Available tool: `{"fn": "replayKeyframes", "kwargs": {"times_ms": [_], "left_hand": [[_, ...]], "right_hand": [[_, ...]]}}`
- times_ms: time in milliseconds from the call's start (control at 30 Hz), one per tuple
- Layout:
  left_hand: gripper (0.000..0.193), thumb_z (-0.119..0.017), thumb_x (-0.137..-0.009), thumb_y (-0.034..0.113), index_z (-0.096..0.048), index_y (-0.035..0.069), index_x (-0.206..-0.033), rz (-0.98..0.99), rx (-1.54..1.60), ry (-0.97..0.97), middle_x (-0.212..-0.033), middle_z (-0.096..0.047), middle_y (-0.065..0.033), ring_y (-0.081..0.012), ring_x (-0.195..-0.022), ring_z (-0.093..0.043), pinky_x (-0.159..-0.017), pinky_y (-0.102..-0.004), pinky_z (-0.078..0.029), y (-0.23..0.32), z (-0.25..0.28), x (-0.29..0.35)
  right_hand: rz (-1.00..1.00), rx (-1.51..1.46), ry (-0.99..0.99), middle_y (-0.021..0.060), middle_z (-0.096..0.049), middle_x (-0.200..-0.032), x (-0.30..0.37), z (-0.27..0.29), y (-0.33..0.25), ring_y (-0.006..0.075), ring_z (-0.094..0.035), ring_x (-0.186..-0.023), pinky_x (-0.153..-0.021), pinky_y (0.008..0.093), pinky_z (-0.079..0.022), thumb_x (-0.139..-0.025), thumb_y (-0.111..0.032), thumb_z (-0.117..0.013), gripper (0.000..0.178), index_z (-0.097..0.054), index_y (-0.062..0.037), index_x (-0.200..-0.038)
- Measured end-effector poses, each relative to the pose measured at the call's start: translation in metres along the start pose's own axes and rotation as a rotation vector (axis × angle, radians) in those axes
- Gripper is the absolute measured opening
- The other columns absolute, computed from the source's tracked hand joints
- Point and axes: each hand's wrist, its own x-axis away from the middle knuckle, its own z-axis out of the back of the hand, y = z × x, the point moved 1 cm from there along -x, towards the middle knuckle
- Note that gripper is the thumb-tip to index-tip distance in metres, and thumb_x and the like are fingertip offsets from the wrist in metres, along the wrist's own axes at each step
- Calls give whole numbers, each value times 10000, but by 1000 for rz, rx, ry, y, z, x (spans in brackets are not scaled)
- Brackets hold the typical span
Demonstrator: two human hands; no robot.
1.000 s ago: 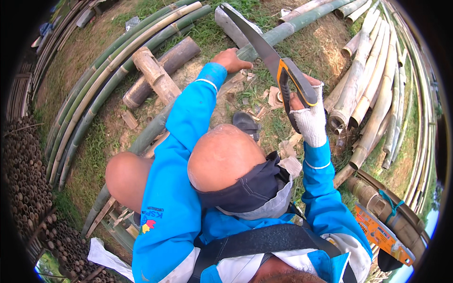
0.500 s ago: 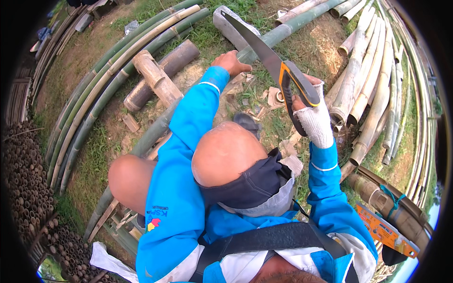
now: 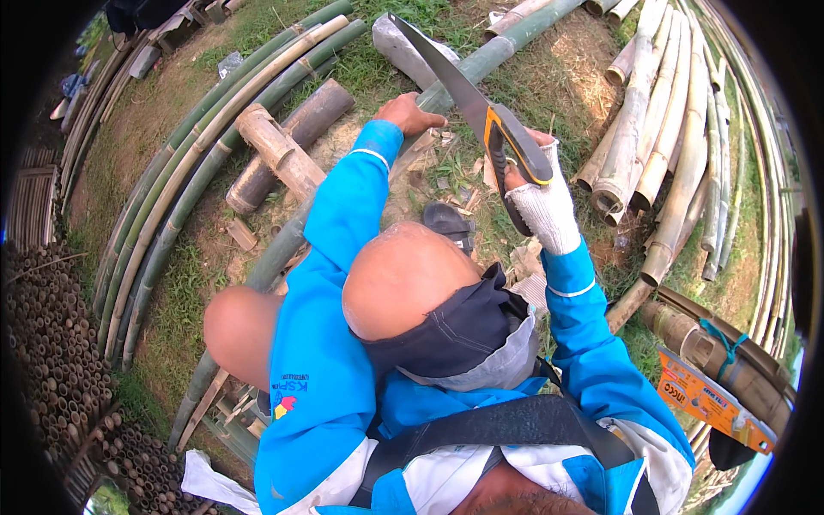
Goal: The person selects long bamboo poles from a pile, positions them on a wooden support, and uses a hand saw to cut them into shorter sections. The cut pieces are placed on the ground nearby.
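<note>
The left hand point(image 3: 408, 114) curls its fingers over the green bamboo pole point(image 3: 512, 43) beside a grey stone point(image 3: 405, 50); the right hand point(image 3: 545, 202) wraps its fingers round the saw point(image 3: 466, 93). Thumb clear of the teeth should be safest.

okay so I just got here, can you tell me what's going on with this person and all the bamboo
The person's right grip, in a white glove, holds a saw by its handle. The bare left grip is clasped over a green pole. In this view the blade crosses the pole, but whether they touch is unclear. More bamboo lies to the right, and a grey block is beside the pole.
</note>
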Motion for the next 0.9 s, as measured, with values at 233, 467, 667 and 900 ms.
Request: {"fn": "replayKeyframes", "kwargs": {"times_ms": [233, 467, 667, 900], "left_hand": [[1105, -855, -704, 705, -590, -1, -1512, -24, 33, 67, -1414, -682, -256, -389, -1296, -675, -1125, -445, -511, -19, -6, -12], [1062, -872, -708, 647, -585, 14, -1512, -23, 14, 103, -1439, -671, -243, -376, -1306, -671, -1121, -458, -520, -5, -7, -8], [916, -914, -709, 660, -718, 24, -1339, -232, 120, 399, -1221, -758, -215, -343, -1114, -742, -997, -457, -573, -3, -10, 10], [272, -820, -917, 347, -838, 81, -965, -331, 107, 687, -964, -772, -165, -345, -887, -757, -833, -446, -595, 17, -3, 42]], "right_hand": [[-5, 6, -15, 98, -594, -1376, -2, -13, -2, 179, -590, -1283, -1115, 328, -458, -909, 76, -586, 577, -505, -56, -1465], [61, -12, 36, 101, -655, -1237, -14, -20, -6, 149, -607, -1088, -977, 311, -499, -889, 36, -618, 578, -531, -54, -1454], [72, -122, 146, 100, -598, -1394, 21, 0, -10, 175, -582, -1270, -1104, 328, -459, -994, -30, -642, 503, -509, -38, -1479], [208, 218, 379, 164, -525, -1516, 64, 20, 7, 249, -531, -1394, -1199, 397, -394, -1024, -123, -650, 580, -428, -5, -1547]]}}
